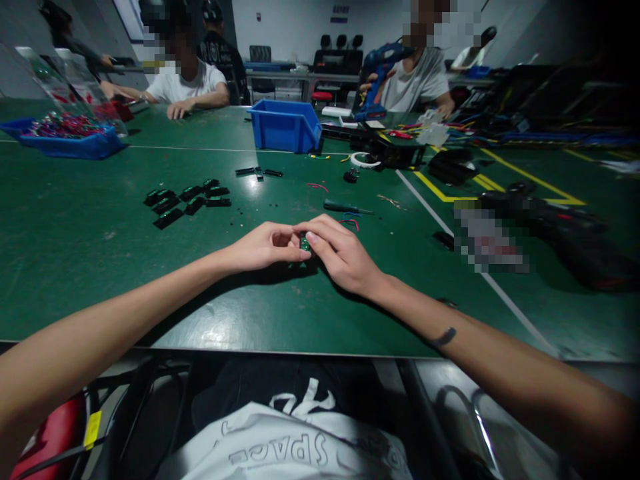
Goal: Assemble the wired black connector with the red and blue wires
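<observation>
Just above the green table [240, 307], both of my hands meet around a small green circuit board [305, 243]. My left hand [267, 247] pinches its left side between thumb and fingers. From the right, my right hand [340, 253] curls over it, thumb and fingertips on the board. Fingers cover most of the board, so its full shape is hidden. Ahead and to the left lies a group of several black pieces with green boards [185, 200]. Beyond my right hand is a dark screwdriver [345, 207], with short red and blue wires [353, 219] beside it.
Black strips [259, 173] lie farther ahead. A blue bin [285, 127] stands at the back, and a blue tray [75, 143] of colourful wires is at back left near clear bottles. At right lies a black tool [565, 233]. Opposite, one person holds a blue power drill [383, 73].
</observation>
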### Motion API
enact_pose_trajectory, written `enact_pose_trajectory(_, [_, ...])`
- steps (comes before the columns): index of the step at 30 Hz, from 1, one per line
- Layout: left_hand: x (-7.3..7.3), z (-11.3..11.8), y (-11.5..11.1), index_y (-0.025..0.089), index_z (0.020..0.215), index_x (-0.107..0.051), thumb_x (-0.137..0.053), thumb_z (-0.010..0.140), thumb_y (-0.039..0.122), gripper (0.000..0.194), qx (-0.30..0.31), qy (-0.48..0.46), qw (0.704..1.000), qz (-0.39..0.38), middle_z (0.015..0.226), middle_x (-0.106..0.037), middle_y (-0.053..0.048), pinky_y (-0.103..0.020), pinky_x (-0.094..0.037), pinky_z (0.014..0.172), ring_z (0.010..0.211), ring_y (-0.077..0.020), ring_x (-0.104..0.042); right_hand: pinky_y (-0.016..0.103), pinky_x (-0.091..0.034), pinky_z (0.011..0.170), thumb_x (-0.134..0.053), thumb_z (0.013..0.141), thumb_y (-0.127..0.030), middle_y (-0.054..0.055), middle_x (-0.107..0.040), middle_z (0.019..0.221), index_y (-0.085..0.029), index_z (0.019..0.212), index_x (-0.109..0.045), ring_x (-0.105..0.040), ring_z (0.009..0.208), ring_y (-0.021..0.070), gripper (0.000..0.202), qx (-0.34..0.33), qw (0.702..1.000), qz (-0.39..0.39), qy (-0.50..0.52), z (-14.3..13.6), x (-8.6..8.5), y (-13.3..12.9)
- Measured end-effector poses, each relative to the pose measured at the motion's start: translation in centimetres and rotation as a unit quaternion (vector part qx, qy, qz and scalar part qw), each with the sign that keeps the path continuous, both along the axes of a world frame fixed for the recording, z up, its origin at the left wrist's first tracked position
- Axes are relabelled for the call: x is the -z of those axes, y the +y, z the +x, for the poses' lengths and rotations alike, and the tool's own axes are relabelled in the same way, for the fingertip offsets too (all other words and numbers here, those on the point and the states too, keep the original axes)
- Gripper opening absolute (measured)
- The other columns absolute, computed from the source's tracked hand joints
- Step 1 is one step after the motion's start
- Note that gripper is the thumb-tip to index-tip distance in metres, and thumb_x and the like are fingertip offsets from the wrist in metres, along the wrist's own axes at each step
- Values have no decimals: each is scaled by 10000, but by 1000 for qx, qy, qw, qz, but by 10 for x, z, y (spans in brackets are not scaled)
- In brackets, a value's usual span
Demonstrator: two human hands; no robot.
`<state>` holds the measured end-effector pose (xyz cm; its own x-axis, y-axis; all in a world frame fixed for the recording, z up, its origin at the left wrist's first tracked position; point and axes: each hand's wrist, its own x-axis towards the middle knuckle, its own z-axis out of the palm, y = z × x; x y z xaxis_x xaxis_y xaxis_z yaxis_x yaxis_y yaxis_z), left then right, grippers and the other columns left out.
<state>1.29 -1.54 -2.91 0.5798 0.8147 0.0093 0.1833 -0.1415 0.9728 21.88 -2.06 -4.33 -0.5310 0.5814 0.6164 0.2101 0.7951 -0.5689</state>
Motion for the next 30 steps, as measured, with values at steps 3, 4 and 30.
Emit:
enact_pose_trajectory(3, [0, 0, 0, 130, 708, -573, -821, 737, 343, 328, 2, 0, 1000, -1, 618, -521, 47, -198, -314, 525, 552, -54, -419, 384, -502, 922, -441, 1061, -266, 97, -661, 1075, -199, 1239, -659, -622, 1027, 206, 289, -3, 1000, -1, -1, 0, 0, 0])
enact_pose_trajectory(4, [1, 0, 0, 129, 709, -572, -822, 736, 343, 330, 2, 0, 1000, -1, 621, -525, 46, -198, -316, 527, 556, -54, -423, 383, -502, 922, -442, 1061, -265, 97, -661, 1073, -198, 1238, -659, -622, 1024, 205, 288, -4, 1000, 0, -1, 0, 0, 0])
enact_pose_trajectory(30, [4, 0, 1, 136, 726, -564, -801, 764, 364, 331, 2, -6, 1000, 12, 657, -535, 37, -201, -343, 554, 593, -68, -456, 362, -503, 894, -464, 1053, -242, 90, -669, 1037, -202, 1212, -681, -625, 993, 195, 272, 17, 1000, 8, 9, -2, 0, -1])
